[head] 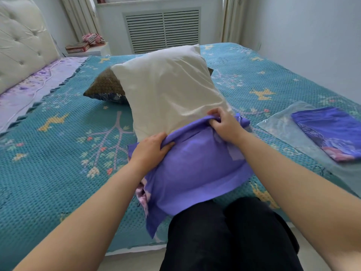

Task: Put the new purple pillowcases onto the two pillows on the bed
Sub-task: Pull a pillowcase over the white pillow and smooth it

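Head view: a plump cream fabric pillow [168, 90] stands tilted near the bed's [48, 153] front edge, its lower end inside a purple cotton pillowcase [195, 169]. The left hand [150, 151] and the right hand [224, 124] each grip the case's bunched opening with curled fingers. A second folded purple pillowcase [330, 132] lies on clear plastic wrapping [281, 126] at the bed's right edge.

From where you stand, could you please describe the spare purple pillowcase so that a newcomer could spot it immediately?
Start at the teal patterned bedspread and look to its right edge. A clear plastic bag lies flat there, with the folded purple pillowcase on top. Unlike the purple pillowcase both hands are pulling over the white pillow, it lies untouched and neatly folded.
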